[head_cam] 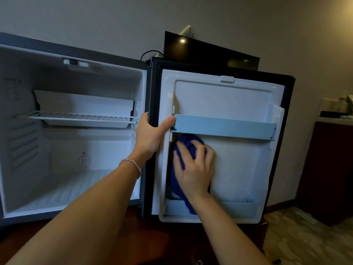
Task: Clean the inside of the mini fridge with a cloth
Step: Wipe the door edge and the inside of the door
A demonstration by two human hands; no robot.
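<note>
The small grey mini fridge with a white plastic interior [72, 150] stands wide open, and its white-lined door with a black rubber seal [238, 165] is swung out to the right of the cabinet. The dark blue soft cloth [184, 146] lies against the inner panel of this door, near the hinge side, just under the pale blue plastic door shelf [223, 126]; the lower part of the cloth hangs down to the lower door rail.

The right hand [194, 167] rests flat on the cloth with the fingers spread and nearly straight, pressing it to the door panel. The left hand [150, 134] grasps the hinge-side edge of the door: the thumb lies on the inner face, touching the end of the door shelf, and the other fingers go around the edge out of sight. A thin pink bracelet [131, 163] sits on the left wrist.

Inside the cabinet, to the left of the door, a white wire shelf [76, 116] crosses the upper part.
</note>
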